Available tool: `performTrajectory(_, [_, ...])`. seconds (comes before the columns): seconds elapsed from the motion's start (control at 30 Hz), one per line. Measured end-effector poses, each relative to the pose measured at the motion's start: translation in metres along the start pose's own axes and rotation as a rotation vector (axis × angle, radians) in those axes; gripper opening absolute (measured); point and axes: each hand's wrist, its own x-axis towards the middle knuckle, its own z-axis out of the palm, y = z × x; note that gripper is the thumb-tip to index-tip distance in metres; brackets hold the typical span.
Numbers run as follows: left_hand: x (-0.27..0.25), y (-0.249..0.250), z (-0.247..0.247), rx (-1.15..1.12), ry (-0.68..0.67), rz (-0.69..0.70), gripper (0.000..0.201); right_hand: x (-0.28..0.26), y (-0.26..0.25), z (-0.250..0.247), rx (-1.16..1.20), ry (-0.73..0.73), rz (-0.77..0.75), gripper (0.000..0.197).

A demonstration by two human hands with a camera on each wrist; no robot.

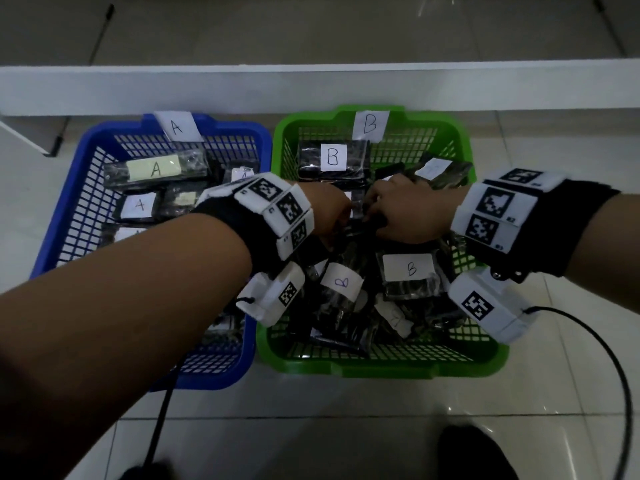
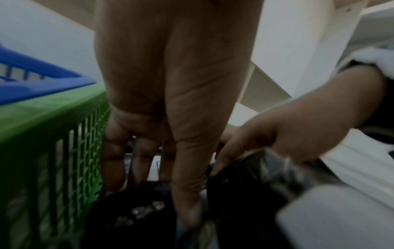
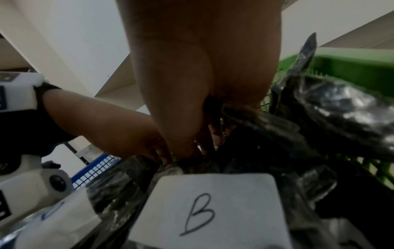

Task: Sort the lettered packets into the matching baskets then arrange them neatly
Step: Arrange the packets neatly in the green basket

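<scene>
A blue basket (image 1: 104, 133) tagged A holds black packets with A labels (image 1: 154, 168). To its right, a green basket (image 1: 381, 368) tagged B is piled with black packets; three show B labels (image 1: 332, 157) (image 1: 410, 268) (image 1: 341, 282). Both hands meet in the middle of the green basket. My left hand (image 1: 329, 211) (image 2: 187, 168) reaches down into the pile, thumb and fingers pinching a black packet (image 2: 149, 193). My right hand (image 1: 394, 211) (image 3: 181, 118) curls round a shiny black packet (image 3: 255, 121) beside it. Whether both hold the same packet is hidden.
A low white ledge (image 1: 311, 88) runs behind both baskets. The baskets stand side by side on a tiled floor (image 1: 346, 410). A black cable (image 1: 606, 358) loops at the right, another (image 1: 159, 420) trails at the lower left. A dark foot (image 1: 478, 452) shows at the bottom.
</scene>
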Motion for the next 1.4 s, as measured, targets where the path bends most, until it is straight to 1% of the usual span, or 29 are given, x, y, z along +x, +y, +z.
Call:
performTrajectory(0.07, [-0.003,-0.007,-0.006,-0.012,0.034,-0.018,0.038,0.001,0.003,-0.002,0.136,0.059,-0.016,0.041])
performTrajectory(0.13, [-0.005,-0.017,-0.015,-0.052,0.097,-0.054,0.035,-0.002,0.006,-0.005,0.363,0.136,0.002,0.040])
performTrajectory(0.2, [-0.007,-0.025,-0.021,-0.054,0.162,-0.075,0.032,-0.006,0.007,-0.005,0.549,0.192,0.051,0.050])
performTrajectory(0.23, [-0.008,-0.028,-0.021,-0.042,0.197,-0.085,0.031,-0.008,0.007,-0.004,0.594,0.209,0.065,0.054])
performTrajectory(0.3, [-0.009,-0.032,-0.019,-0.016,0.291,-0.092,0.027,-0.008,0.007,-0.002,0.606,0.222,0.061,0.055])
performTrajectory(0.37, [-0.010,-0.034,-0.015,-0.009,0.396,-0.089,0.022,-0.005,0.008,0.001,0.566,0.216,0.049,0.051])
performTrajectory(0.43, [-0.011,-0.031,-0.012,-0.004,0.440,-0.067,0.019,-0.002,0.009,0.003,0.519,0.219,0.048,0.046])
performTrajectory(0.47, [-0.012,-0.029,-0.011,-0.004,0.424,-0.062,0.023,-0.001,0.010,0.004,0.498,0.222,0.054,0.045])
performTrajectory(0.5, [-0.013,-0.026,-0.009,0.006,0.386,-0.062,0.032,0.000,0.010,0.004,0.480,0.222,0.063,0.044])
performTrajectory(0.57, [-0.012,-0.023,-0.005,0.081,0.296,-0.062,0.059,0.000,0.011,0.002,0.448,0.215,0.070,0.042])
performTrajectory(0.6, [-0.012,-0.022,-0.004,0.129,0.278,-0.053,0.066,-0.001,0.011,0.000,0.436,0.214,0.066,0.039])
performTrajectory(0.73, [-0.013,-0.020,-0.005,0.159,0.316,-0.024,0.068,-0.008,0.013,-0.017,0.504,0.222,0.067,0.025])
performTrajectory(0.77, [-0.013,-0.020,-0.006,0.151,0.312,-0.032,0.069,-0.013,0.013,-0.023,0.512,0.191,0.052,0.023])
performTrajectory(0.8, [-0.013,-0.020,-0.006,0.140,0.305,-0.040,0.070,-0.016,0.014,-0.028,0.488,0.129,0.026,0.023])
performTrajectory(0.87, [-0.016,-0.019,-0.011,0.106,0.252,-0.060,0.076,-0.023,0.015,-0.035,0.366,-0.080,-0.039,0.034])
performTrajectory(0.9, [-0.019,-0.018,-0.017,0.094,0.192,-0.081,0.079,-0.025,0.013,-0.036,0.288,-0.182,-0.064,0.041])
performTrajectory(0.93, [-0.021,-0.015,-0.024,0.091,0.117,-0.108,0.078,-0.026,0.010,-0.036,0.214,-0.251,-0.083,0.048])
performTrajectory(0.97, [-0.025,-0.012,-0.032,0.069,0.051,-0.136,0.072,-0.025,0.007,-0.034,0.150,-0.286,-0.094,0.054])
performTrajectory(1.0, [-0.026,-0.007,-0.038,0.014,-0.007,-0.158,0.063,-0.024,0.004,-0.030,0.092,-0.299,-0.102,0.058])
performTrajectory(1.03, [-0.026,-0.003,-0.043,-0.088,-0.075,-0.170,0.056,-0.022,0.001,-0.027,0.042,-0.300,-0.102,0.059])
performTrajectory(1.1, [-0.025,0.009,-0.047,-0.282,-0.235,-0.178,0.053,-0.019,-0.003,-0.023,0.029,-0.284,-0.097,0.052])
performTrajectory(1.13, [-0.023,0.016,-0.047,-0.293,-0.299,-0.172,0.053,-0.017,-0.002,-0.023,0.063,-0.280,-0.100,0.048])
performTrajectory(1.17, [-0.022,0.021,-0.045,-0.250,-0.337,-0.169,0.052,-0.017,0.000,-0.024,0.105,-0.275,-0.104,0.044])
performTrajectory(1.23, [-0.023,0.035,-0.039,-0.077,-0.343,-0.176,0.056,-0.018,0.004,-0.025,0.183,-0.248,-0.079,0.039])
performTrajectory(1.3, [-0.025,0.043,-0.028,0.058,-0.286,-0.172,0.064,-0.019,0.008,-0.024,0.245,-0.215,-0.038,0.036])
performTrajectory(1.33, [-0.023,0.041,-0.023,0.051,-0.269,-0.170,0.069,-0.019,0.009,-0.024,0.265,-0.204,-0.024,0.036])
performTrajectory(1.4, [-0.024,0.032,-0.021,-0.066,-0.259,-0.183,0.083,-0.019,0.010,-0.022,0.303,-0.189,-0.005,0.036])
